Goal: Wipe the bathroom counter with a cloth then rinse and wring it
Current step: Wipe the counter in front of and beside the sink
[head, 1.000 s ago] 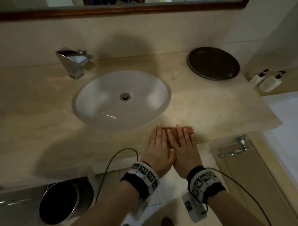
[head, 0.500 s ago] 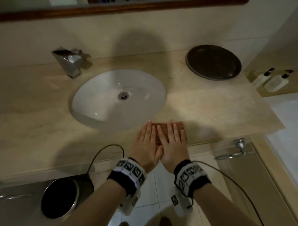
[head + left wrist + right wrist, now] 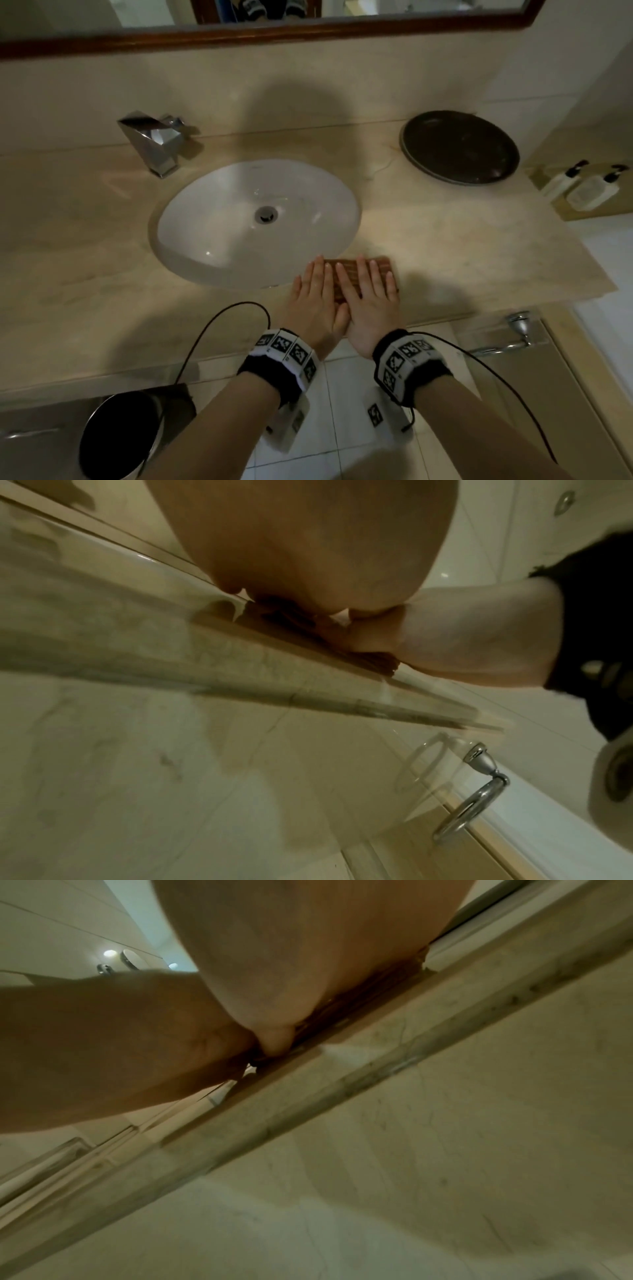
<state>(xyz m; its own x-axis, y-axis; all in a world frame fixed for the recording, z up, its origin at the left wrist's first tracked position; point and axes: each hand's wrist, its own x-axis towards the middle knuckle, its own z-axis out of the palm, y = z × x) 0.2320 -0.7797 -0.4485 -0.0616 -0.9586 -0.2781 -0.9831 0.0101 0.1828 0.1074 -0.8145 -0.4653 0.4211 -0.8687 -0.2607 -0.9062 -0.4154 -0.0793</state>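
**Both palms flat on cloth at counter's front edge**

Folded brown ribbed cloth point(image 3: 346, 279) lies flat on beige marble counter point(image 3: 462, 246), lower centre of head view, just right of the white oval sink's point(image 3: 219, 240) near rim. Long axis runs left-right, parallel w/ counter front edge.

Left hand point(image 3: 313, 299) & right hand point(image 3: 371, 298) lie side by side on it, fingers straight, pressing down, pointing toward the mirror point(image 3: 274, 13); nothing gripped. Thumbs touch. Wrist views: brown cloth edge point(image 3: 284, 615) under the palms at counter lip.

Sink basin: only the drain point(image 3: 265, 214). Dark round plate point(image 3: 460, 147), upper right. Round metal bin point(image 3: 120, 435), lower left; inside too dark to tell.
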